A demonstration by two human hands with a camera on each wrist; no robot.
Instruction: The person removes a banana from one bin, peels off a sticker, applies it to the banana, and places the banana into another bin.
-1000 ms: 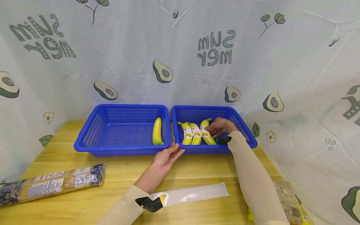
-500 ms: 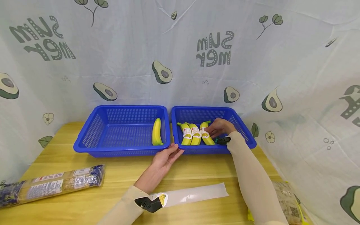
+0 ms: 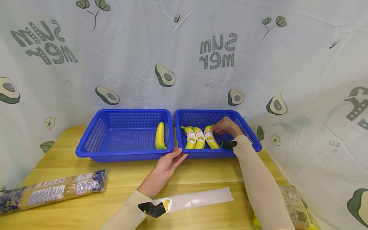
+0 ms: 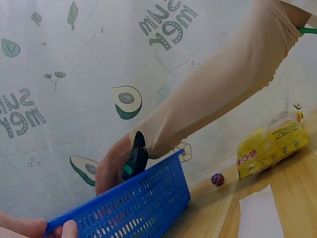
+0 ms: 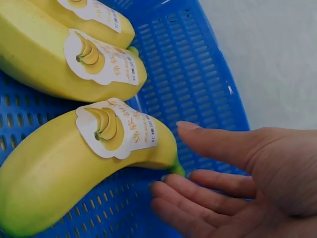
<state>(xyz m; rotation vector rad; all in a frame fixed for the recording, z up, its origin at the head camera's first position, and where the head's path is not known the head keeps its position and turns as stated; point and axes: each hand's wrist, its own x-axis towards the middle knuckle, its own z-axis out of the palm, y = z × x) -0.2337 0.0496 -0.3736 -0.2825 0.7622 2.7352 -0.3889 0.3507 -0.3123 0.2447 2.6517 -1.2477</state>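
Three labelled bananas lie in the right blue basket (image 3: 251, 137). My right hand (image 3: 225, 126) is at the stem end of the rightmost banana (image 5: 89, 163). In the right wrist view, the right thumb (image 5: 213, 141) stands apart from the fingers, which are extended beside the stem. A white label with a banana picture (image 5: 116, 128) wraps that banana. At the basket's near left corner, my left hand (image 3: 166, 163) pinches the rim between thumb and fingers. The left blue basket (image 3: 95, 134) holds one banana without a label (image 3: 160, 135).
A pale backing strip (image 3: 204, 198) bearing a banana label lies on the wooden table (image 3: 129, 179), partly under the left wrist. At left is a long clear noodle pack (image 3: 57, 190). A yellow package (image 4: 273, 144) and a small dark ball (image 4: 218, 179) are on the right side.
My right hand has shifted slightly up and back, from beside the rightmost banana's label toward its stem end. The left hand stays at the basket corner.
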